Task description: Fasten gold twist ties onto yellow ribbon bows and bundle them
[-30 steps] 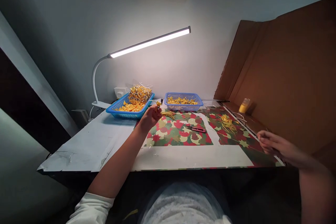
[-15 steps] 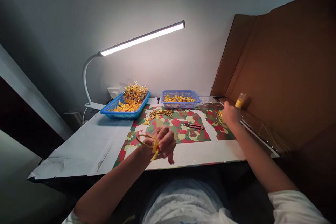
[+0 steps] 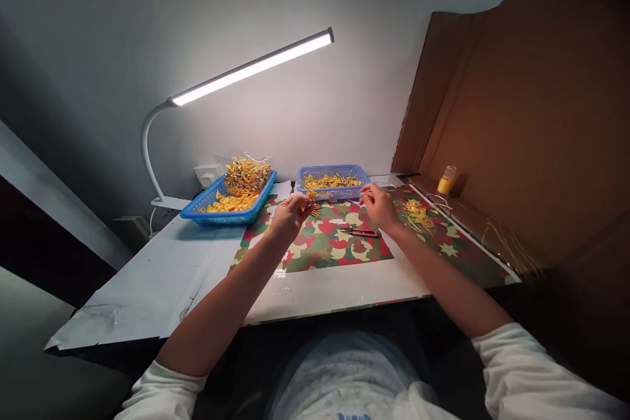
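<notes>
Both hands forward, two blue baskets (image 3: 333, 184)

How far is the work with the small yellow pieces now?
Looks done: a heap of yellow pieces fills the left basket. In hand: the left hand pinches one yellow piece; the right hand hovers over the scissors. Left: loose yellow strips on the table and more in the right basket.

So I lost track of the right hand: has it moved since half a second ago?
Yes. The right hand has left the small yellow bottle and come leftward, now above the red-handled scissors.
</notes>
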`<state>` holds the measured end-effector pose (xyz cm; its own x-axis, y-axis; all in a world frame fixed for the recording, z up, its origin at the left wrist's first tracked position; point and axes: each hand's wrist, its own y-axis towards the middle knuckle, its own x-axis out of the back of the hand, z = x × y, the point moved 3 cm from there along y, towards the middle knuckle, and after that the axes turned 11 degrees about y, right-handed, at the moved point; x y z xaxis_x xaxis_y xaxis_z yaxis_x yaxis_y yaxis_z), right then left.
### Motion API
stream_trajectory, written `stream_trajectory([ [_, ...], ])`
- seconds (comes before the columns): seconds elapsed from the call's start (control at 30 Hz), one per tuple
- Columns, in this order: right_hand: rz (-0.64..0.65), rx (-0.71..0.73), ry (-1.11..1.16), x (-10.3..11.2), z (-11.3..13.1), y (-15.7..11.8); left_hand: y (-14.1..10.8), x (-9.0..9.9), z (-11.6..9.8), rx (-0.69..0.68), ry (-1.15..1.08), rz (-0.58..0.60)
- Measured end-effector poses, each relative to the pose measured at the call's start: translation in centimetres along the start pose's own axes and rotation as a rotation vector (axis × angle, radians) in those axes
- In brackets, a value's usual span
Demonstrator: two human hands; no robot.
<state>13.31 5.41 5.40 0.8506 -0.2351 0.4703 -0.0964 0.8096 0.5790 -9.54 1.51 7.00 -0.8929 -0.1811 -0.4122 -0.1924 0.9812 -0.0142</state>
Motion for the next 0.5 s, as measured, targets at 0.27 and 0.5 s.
stream_trajectory([
  [0.27, 0.194, 0.137, 0.4, -5.1, 5.0, -4.1, 0.4, 0.3, 4.0, -0.027, 0.163, 0.055],
  [0.5, 0.212, 0.149, 0.351, -5.3, 3.4, -4.4, -0.5, -0.2, 4.0, -0.036, 0.191, 0.071],
])
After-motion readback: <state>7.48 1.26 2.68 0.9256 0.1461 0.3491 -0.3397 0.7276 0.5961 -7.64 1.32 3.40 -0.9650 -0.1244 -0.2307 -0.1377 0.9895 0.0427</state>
